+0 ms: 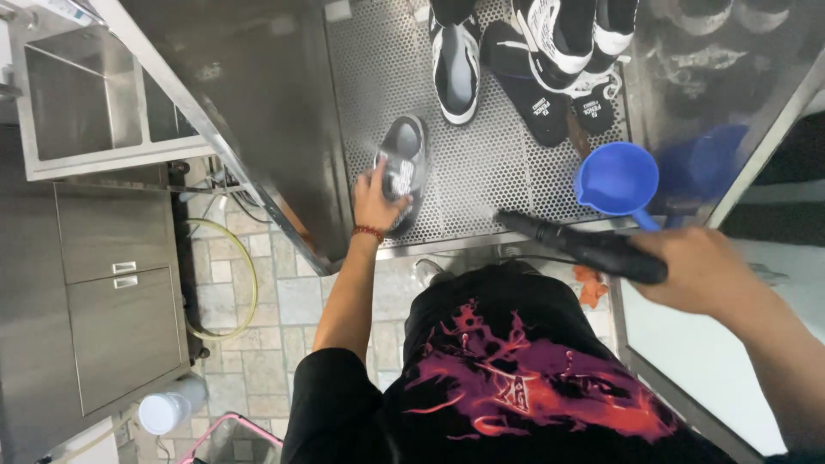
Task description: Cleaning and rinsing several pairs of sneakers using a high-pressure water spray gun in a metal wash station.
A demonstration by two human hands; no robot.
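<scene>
With the left hand grasping the grey sneaker on the perforated steel tabletop, the right hand, clenched round the black spray wand, should aim squarely at it.

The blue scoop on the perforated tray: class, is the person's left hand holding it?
No: the left hand grips a grey shoe, while the blue scoop sits untouched on the perforated tray.

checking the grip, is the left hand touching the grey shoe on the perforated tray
Touching. The head view shows the left hand laid on the grey shoe, its fingers overlapping the shoe's side with no gap, above the perforated tray.
</scene>
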